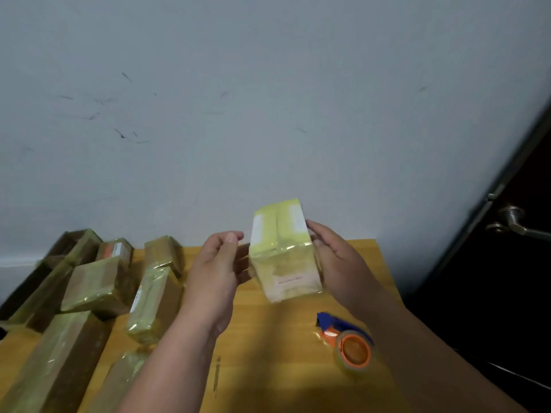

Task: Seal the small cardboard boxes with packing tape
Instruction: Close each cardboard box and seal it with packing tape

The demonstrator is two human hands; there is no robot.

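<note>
one taped box [284, 253] is held above the table [268, 368], right hand [337, 260] gripping its side, left hand [216, 263] beside it, fingers loosely curled, holding nothing. about seven taped boxes [98, 281] lie left of it; one tape dispenser [348, 341] lies nearer.

- The table [268, 353] has a yellowish wood-grain top and stands against a pale wall.
- A tape dispenser [347, 341], blue and orange with a clear roll, lies on the table's right part.
- Several taped cardboard boxes [92, 286] lie crowded together on the left part, some touching.
- One long taped box [59, 362] lies at the near left.
</note>
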